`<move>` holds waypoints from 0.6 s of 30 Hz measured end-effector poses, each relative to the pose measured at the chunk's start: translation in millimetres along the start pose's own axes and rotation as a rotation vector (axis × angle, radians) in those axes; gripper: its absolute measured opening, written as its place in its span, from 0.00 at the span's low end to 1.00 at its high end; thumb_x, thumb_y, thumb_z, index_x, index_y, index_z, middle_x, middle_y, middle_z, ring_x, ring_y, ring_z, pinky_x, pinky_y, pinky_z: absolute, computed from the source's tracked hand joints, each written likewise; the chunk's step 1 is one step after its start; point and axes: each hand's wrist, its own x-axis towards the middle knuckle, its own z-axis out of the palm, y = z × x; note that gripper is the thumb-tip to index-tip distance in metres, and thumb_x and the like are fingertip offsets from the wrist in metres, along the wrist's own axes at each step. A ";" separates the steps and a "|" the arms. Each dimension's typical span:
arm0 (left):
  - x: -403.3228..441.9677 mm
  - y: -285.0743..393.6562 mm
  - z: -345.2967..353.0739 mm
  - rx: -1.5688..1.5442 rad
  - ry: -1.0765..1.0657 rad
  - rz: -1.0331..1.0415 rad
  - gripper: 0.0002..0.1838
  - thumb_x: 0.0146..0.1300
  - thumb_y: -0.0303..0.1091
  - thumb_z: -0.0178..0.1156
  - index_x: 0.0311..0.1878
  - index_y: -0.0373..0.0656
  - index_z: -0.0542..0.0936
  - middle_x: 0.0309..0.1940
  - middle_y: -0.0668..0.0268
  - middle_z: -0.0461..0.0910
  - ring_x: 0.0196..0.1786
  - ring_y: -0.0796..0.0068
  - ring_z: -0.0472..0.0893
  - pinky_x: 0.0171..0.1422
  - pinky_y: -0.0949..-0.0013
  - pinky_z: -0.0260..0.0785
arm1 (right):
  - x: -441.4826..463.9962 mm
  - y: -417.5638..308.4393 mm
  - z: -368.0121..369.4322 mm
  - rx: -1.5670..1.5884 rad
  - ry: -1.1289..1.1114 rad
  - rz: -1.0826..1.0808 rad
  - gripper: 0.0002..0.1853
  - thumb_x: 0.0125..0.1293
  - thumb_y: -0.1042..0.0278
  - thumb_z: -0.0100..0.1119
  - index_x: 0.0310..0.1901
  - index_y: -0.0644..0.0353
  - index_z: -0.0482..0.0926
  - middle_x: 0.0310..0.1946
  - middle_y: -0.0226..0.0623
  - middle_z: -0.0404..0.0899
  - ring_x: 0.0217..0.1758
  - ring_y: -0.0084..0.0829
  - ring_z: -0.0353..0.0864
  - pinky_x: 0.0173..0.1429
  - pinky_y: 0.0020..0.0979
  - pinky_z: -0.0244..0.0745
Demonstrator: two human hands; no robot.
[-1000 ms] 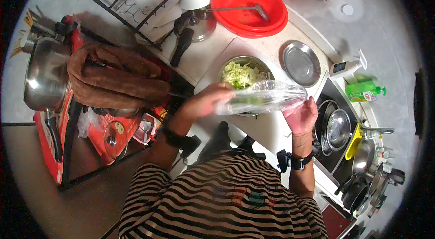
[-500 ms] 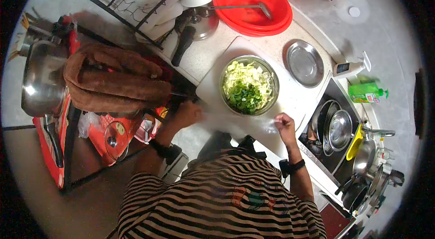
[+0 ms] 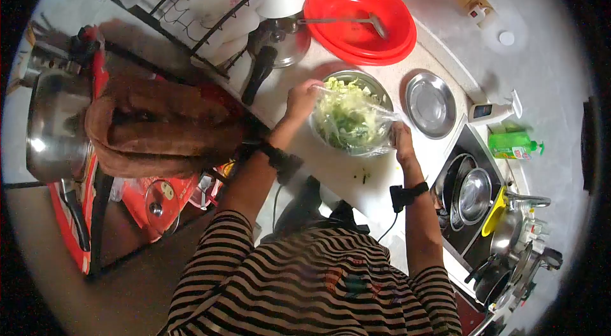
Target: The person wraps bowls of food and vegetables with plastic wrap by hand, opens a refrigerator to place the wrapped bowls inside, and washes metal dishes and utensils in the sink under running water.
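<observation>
A metal bowl (image 3: 379, 83) of chopped cabbage (image 3: 345, 89) and chopped greens stands on the white cutting board (image 3: 337, 167). Clear plastic film (image 3: 359, 113) stretches between my two hands across the front and middle of the bowl, blurring the food beneath. At the bowl's left rim, my left hand (image 3: 301, 102) pinches one end of the film. My right hand (image 3: 403, 139) grips the other end just off the right rim. The cabbage at the far side shows uncovered. A few green scraps (image 3: 364, 177) lie on the board in front.
Behind the bowl are red basins (image 3: 363, 8) with a ladle (image 3: 379, 25) and a lidded pan (image 3: 280, 43). A metal plate (image 3: 431, 105) lies to the right, near the sink (image 3: 455, 139). A brown towel (image 3: 153, 119) hangs at left, below the dish rack (image 3: 210, 37).
Both hands have moved forward with the plastic film, from the near side of the bowl to over it. My left hand has travelled farthest, up to the left rim.
</observation>
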 end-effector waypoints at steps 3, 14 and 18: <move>15.2 -8.9 4.9 0.001 0.058 0.048 0.13 0.57 0.29 0.48 0.40 0.40 0.80 0.32 0.56 0.81 0.35 0.64 0.81 0.43 0.66 0.71 | 7.1 3.3 1.7 0.050 0.057 0.068 0.13 0.63 0.50 0.48 0.29 0.50 0.70 0.16 0.17 0.60 0.16 0.13 0.55 0.20 0.20 0.47; 35.7 -32.3 -2.4 -0.112 -0.622 -0.101 0.13 0.60 0.31 0.52 0.45 0.36 0.77 0.35 0.62 0.80 0.39 0.77 0.76 0.44 0.70 0.68 | 42.5 17.2 -16.0 0.030 -0.011 -0.071 0.19 0.63 0.55 0.47 0.43 0.64 0.75 0.30 0.30 0.76 0.30 0.22 0.72 0.35 0.25 0.68; 41.0 -24.8 -1.7 -0.044 -0.741 -0.102 0.13 0.61 0.32 0.53 0.45 0.34 0.77 0.36 0.66 0.79 0.39 0.78 0.74 0.45 0.70 0.67 | 34.8 -3.0 -10.9 -0.127 -0.097 0.030 0.18 0.63 0.65 0.47 0.52 0.65 0.72 0.42 0.35 0.77 0.44 0.25 0.73 0.51 0.26 0.68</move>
